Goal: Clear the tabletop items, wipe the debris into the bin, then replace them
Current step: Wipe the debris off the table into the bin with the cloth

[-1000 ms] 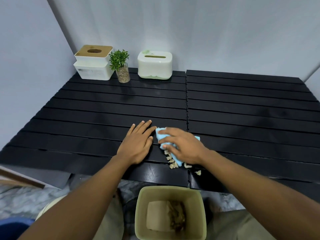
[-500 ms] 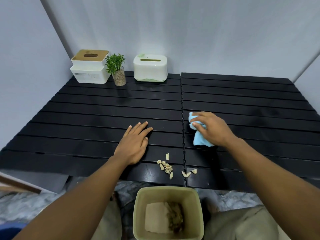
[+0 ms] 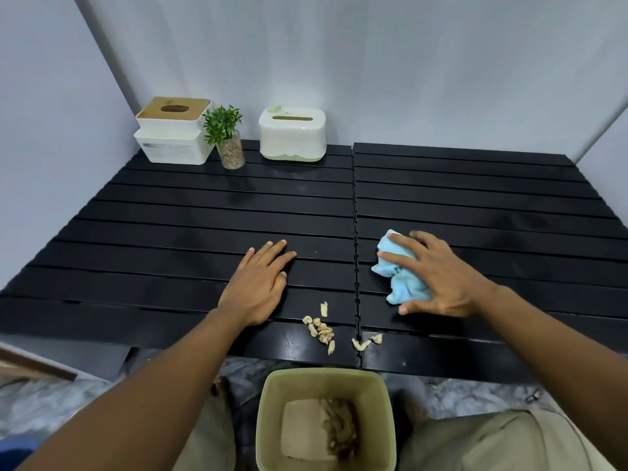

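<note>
My right hand (image 3: pixel 438 277) presses a crumpled light-blue cloth (image 3: pixel 397 270) onto the black slatted table (image 3: pixel 204 226), right of the centre seam. My left hand (image 3: pixel 260 283) lies flat, palm down, holding nothing. Pale debris bits (image 3: pixel 321 329) sit in a small pile near the table's front edge, with a few more crumbs (image 3: pixel 365 342) just across the seam. An olive-green bin (image 3: pixel 268 402) stands on the floor right below that edge, with scraps inside.
At the back left stand a white box with a wooden lid (image 3: pixel 173 130), a small potted plant in a glass (image 3: pixel 226 137) and a white-and-green tissue box (image 3: pixel 292 134). Walls close off the back and left. My knees flank the bin.
My right hand lifted the cloth off the debris pile and carried it back and to the right, then set it down flat there. The debris now lies uncovered; my left hand stayed still.
</note>
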`<action>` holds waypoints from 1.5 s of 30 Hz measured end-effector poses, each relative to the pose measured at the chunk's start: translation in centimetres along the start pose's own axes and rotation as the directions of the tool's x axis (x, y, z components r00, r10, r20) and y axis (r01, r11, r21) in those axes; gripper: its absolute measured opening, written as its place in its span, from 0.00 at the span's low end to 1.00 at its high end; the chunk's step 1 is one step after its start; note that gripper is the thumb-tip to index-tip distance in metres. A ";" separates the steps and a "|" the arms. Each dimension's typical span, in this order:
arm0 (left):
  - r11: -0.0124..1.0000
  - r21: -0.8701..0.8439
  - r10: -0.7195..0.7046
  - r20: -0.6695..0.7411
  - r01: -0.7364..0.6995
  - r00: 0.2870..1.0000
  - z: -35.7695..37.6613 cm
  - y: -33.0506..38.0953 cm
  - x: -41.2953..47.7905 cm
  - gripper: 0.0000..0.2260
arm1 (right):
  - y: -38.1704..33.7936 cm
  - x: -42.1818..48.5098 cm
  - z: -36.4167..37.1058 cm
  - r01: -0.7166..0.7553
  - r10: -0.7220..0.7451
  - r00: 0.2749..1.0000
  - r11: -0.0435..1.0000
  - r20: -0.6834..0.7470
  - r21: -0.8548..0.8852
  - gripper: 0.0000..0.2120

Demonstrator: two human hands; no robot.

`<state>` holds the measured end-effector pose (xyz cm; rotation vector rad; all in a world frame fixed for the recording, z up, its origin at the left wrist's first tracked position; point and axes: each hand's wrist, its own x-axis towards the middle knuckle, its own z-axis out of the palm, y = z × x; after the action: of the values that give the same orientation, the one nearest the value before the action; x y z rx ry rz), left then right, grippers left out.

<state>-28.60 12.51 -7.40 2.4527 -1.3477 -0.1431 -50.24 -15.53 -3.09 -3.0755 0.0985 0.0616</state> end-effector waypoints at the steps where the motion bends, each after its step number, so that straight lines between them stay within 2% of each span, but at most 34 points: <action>1: 1.000 0.004 0.001 0.000 -0.001 1.000 0.0 0.0 0.0 0.25 | 0.3 -0.1 0.7 0.041 -0.040 0.999 0.999 -0.033 0.022 0.43; 4: 1.000 0.013 0.000 -0.003 0.000 1.000 0.1 0.1 0.1 0.26 | 0.7 0.3 2.2 0.087 -0.071 0.990 0.988 -0.118 0.130 0.39; 8: 0.999 0.036 0.004 0.003 -0.004 1.000 0.2 0.0 0.2 0.27 | -1.0 1.3 2.6 0.000 0.063 0.970 0.966 -0.236 0.260 0.29; 10: 0.999 0.041 0.002 0.006 -0.003 1.000 0.2 0.1 0.2 0.26 | -2.5 2.0 2.9 -0.053 0.132 0.931 0.971 -0.339 0.231 0.25; 13: 0.999 0.040 -0.002 0.006 0.001 1.000 0.1 0.2 0.1 0.25 | -4.0 2.4 3.3 -0.146 0.219 0.892 0.968 -0.396 0.206 0.24; 17: 1.000 0.028 -0.004 0.009 0.004 1.000 0.0 0.2 0.0 0.24 | -5.3 1.5 3.7 -0.174 0.258 0.878 0.957 -0.403 0.232 0.22; 22: 1.000 0.029 0.001 0.014 -0.002 1.000 0.0 0.2 0.0 0.25 | -5.0 1.5 4.1 -0.190 0.283 0.919 0.928 -0.274 0.320 0.20; 29: 1.000 0.030 0.001 0.016 -0.002 1.000 0.1 0.1 0.1 0.24 | -4.3 1.7 4.1 -0.246 0.359 0.856 0.916 -0.372 0.318 0.10; 33: 0.999 0.042 0.005 0.016 -0.005 1.000 0.3 -0.1 0.1 0.24 | -2.3 1.9 3.5 -0.357 0.468 0.844 0.855 -0.263 0.375 0.16; 37: 0.999 0.046 0.000 0.011 -0.001 1.000 0.3 -0.1 0.1 0.24 | -3.8 1.7 3.7 -0.324 0.430 0.859 0.877 -0.277 0.356 0.14; 41: 0.999 0.048 0.008 0.008 -0.009 1.000 0.2 -0.1 0.1 0.23 | -6.5 0.3 3.8 -0.237 0.336 0.906 0.907 -0.258 0.349 0.11; 45: 0.999 0.052 0.009 0.006 -0.009 1.000 0.3 -0.1 0.0 0.22 | -8.3 -1.3 4.0 -0.122 0.217 0.947 0.926 -0.236 0.358 0.13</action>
<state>-28.56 12.48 -7.70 2.4904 -1.3816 -0.1135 -51.17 -6.95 -6.47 -2.7021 0.3528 -0.3365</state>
